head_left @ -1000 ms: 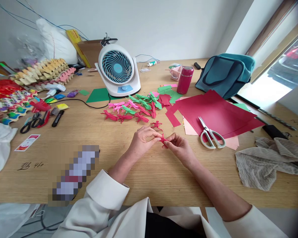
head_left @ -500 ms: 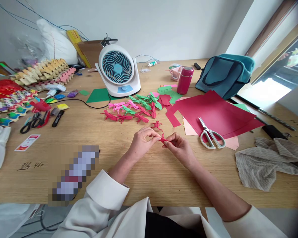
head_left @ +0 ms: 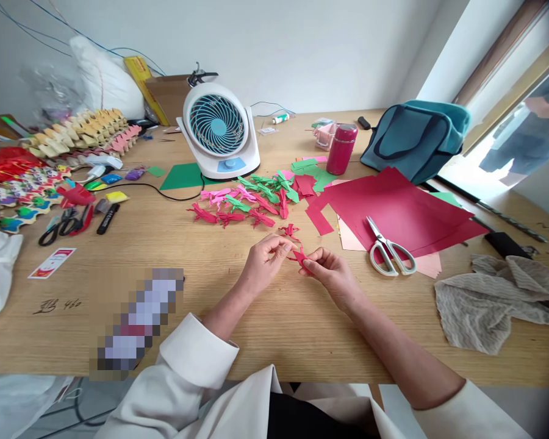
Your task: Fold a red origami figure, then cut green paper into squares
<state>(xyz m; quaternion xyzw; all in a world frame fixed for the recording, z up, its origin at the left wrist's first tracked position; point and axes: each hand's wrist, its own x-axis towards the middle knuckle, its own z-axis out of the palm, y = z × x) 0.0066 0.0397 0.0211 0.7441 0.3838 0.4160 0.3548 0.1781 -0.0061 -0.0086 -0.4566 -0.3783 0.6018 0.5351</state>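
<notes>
A small piece of folded red paper with thin pointed strips is between my hands, just above the table. My right hand pinches its near end between thumb and fingers. The fingertips of my left hand are closed at one of the thin strips on its far side; the exact contact is partly hidden. Right behind my fingers lies a red folded paper figure. Farther back, several folded figures in red, pink and green are grouped in front of the fan.
White-handled scissors rest on large red sheets at right. Nearby are a crumpled grey cloth, a red flask and a teal bag. A white fan stands behind; a pixelated object lies at left.
My left thumb and fingers have shifted slightly off the paper's middle toward its far strip. More of the folded red paper now shows. A person has come into view outside the window.
</notes>
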